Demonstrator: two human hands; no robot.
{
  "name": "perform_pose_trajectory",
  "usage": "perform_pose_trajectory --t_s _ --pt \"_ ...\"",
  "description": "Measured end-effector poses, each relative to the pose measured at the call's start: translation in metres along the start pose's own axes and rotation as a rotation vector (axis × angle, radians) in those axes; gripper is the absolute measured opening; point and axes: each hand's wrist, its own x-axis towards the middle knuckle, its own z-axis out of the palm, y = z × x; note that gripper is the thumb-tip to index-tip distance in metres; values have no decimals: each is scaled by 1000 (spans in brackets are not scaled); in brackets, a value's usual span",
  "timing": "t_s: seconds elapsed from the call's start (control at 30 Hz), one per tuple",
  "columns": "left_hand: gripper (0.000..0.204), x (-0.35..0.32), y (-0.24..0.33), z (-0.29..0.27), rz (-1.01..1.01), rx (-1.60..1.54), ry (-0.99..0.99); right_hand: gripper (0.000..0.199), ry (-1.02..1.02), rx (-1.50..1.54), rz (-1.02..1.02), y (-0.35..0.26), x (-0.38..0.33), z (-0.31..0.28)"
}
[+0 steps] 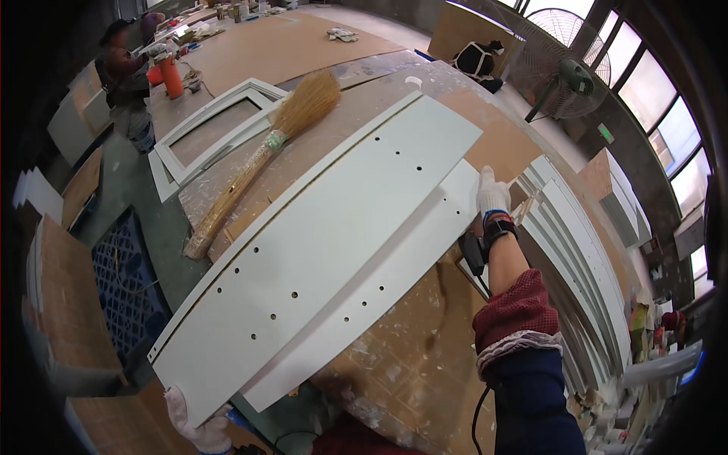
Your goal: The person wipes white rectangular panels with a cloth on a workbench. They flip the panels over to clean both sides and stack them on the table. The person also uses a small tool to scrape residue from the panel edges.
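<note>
A long white panel (334,220) with drilled holes and a groove along its far edge lies slanted across the view. It overlaps a second white drilled panel (402,250). My left hand (199,426), in a white glove, is closed around the near left corner of the upper panel. My right hand (493,191), also gloved, is at the right end of the lower panel, close to its edge. How its fingers bend there is hard to make out. Below my right wrist sits a black object (473,253), partly hidden by my arm.
A straw broom (265,159) and white frames (216,129) lie on the paint-spotted table (402,364), left of the panels. White panels (576,265) are stacked at right. A large fan (569,76) stands beyond. Another person (125,72) is at far left, near an orange bottle (170,78).
</note>
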Motion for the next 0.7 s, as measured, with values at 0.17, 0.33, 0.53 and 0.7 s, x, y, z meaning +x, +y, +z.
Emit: perform_pose_trajectory --t_s 0.17,0.33,0.53,0.7 --pt "60 0 9 14 -97 -138 -18 75 208 491 -544 6 -52 -9" --pt "53 -5 -7 8 158 323 -48 65 -1103 1656 57 -24 -178 -28" --pt "44 1 42 47 -166 -297 73 41 -901 1791 -98 -33 -173 -32" --pt "50 4 61 32 -256 -476 -79 26 -447 1777 -56 -43 -52 -66"
